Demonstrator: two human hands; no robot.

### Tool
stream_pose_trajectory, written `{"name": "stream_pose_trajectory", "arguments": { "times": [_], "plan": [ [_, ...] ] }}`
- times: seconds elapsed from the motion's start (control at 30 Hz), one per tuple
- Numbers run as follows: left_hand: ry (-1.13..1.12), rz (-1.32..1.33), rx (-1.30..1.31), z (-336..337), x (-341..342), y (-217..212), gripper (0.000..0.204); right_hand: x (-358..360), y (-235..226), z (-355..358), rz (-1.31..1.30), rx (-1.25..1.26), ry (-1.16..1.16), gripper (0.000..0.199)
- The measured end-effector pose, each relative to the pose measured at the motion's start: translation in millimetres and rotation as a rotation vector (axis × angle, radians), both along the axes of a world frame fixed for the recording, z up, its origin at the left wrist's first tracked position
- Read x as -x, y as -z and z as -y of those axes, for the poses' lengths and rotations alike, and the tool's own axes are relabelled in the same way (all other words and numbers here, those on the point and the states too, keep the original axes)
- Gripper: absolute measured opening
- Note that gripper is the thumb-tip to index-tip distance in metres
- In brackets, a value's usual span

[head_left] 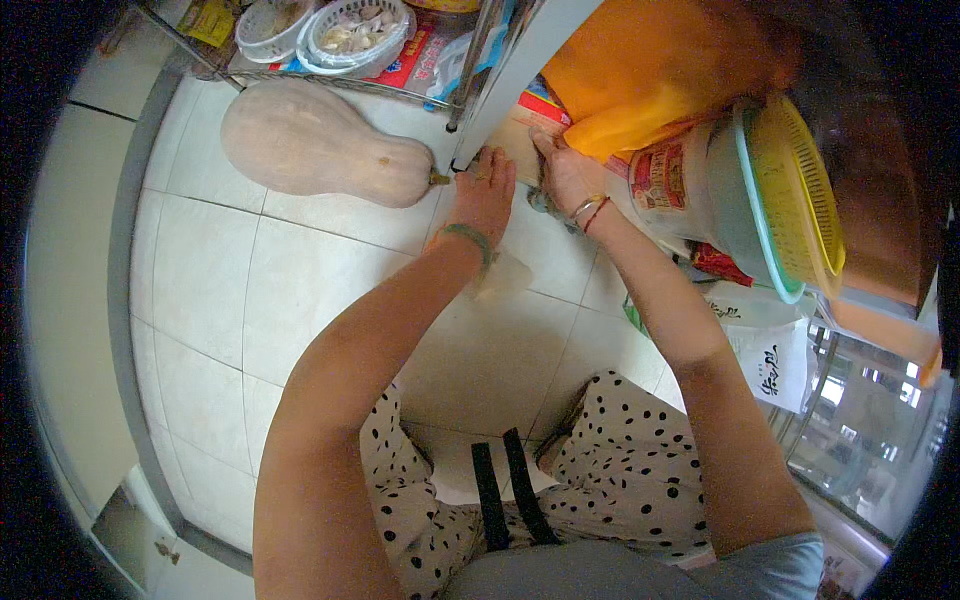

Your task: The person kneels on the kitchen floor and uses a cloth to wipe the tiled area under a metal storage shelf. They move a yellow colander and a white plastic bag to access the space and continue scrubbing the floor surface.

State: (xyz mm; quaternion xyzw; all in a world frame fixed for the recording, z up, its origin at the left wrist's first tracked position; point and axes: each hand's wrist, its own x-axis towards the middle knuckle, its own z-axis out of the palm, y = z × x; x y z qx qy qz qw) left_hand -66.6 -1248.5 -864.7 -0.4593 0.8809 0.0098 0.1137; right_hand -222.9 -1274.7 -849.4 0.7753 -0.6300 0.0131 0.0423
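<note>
A tan box with a red and blue printed edge stands on the floor in front of me, beside a pale upright post. My left hand lies at its left side, fingers stretched out and close to the foot of the post. At the box's right side is my right hand, bent over the edge with the index finger pointing forward; its other fingers are partly hidden. A large pale butternut squash lies on the tiles to the left, its stem near my left fingers.
A wire rack at the back holds white baskets, one with garlic. Orange cloth hangs at the right above a printed bucket. Yellow and turquoise basins lean there. A white bag lies nearer.
</note>
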Motion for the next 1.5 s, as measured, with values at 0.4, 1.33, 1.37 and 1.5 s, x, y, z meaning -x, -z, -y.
{"name": "stream_pose_trajectory", "arguments": {
  "times": [0.4,1.33,1.37,1.5],
  "plan": [
    [0.035,-0.038,0.051,-4.0,-8.3,-2.8,0.053,-8.1,-14.2,-0.8,0.028,-0.08,0.029,0.043],
    [0.035,-0.09,0.064,-7.3,-12.8,0.4,0.053,-17.4,-15.7,-5.1,0.046,-0.063,0.02,0.04],
    [0.03,-0.099,0.061,-6.7,-12.8,0.6,0.053,-21.4,-14.4,-0.2,0.02,-0.06,0.049,0.04],
    [0.043,-0.066,0.048,-4.9,-10.8,-3.2,0.05,-21.2,-17.6,-7.7,0.035,-0.19,0.101,0.043]
  ]
}}
